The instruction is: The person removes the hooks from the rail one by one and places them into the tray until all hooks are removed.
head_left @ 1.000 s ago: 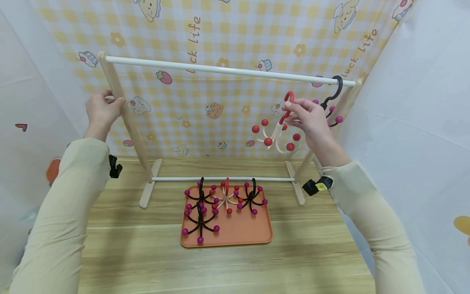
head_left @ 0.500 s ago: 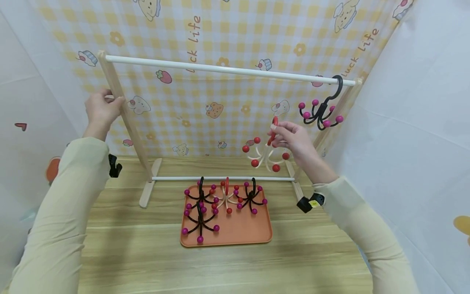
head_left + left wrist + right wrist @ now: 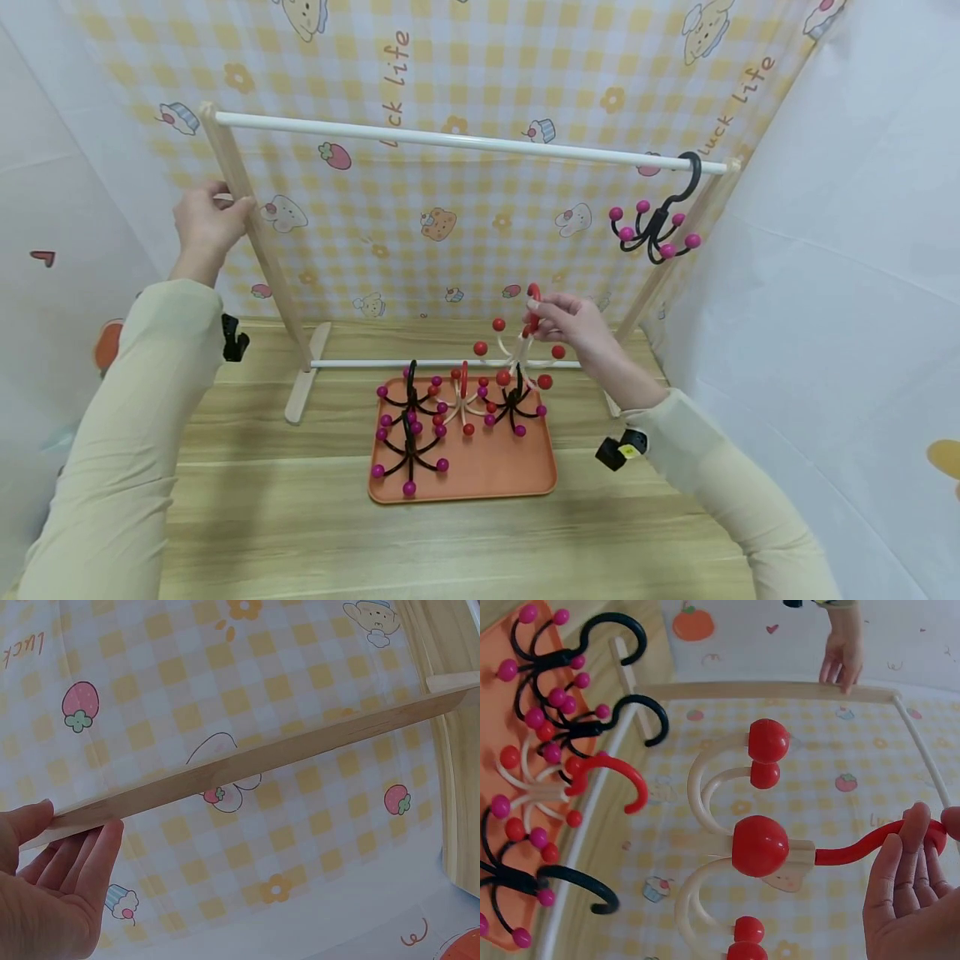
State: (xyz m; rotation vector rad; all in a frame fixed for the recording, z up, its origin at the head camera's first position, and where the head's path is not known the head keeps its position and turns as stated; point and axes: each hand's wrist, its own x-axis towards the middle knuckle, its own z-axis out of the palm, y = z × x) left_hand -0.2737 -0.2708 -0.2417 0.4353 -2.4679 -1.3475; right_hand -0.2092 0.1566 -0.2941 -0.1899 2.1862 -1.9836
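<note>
My right hand (image 3: 576, 327) pinches the red hook of a cream multi-arm hanger (image 3: 802, 855) with red ball tips. In the head view this hanger is over the back right of the tray, overlapping a black hanger (image 3: 513, 402) there. With thumb and fingers, my left hand (image 3: 64, 881) grips the left wooden post (image 3: 225, 769) of a rack. On the orange tray (image 3: 495, 475) lie several hangers, black ones with magenta balls and one cream hanger (image 3: 463, 400) with a red hook. Another black hanger (image 3: 657, 223) hangs at the right end of the rack's white bar (image 3: 450, 142).
The rack's wooden feet (image 3: 306, 387) stand on a wood-grain table (image 3: 300, 517). A lower white rod (image 3: 360, 364) runs behind the tray. Behind it hangs a yellow checked cloth (image 3: 435, 75), and white sheets (image 3: 840, 292) enclose both sides.
My right hand has moved down and to the left with the cream and red hanger, from near the upper bar toward the tray. The left hand has stayed on the post.
</note>
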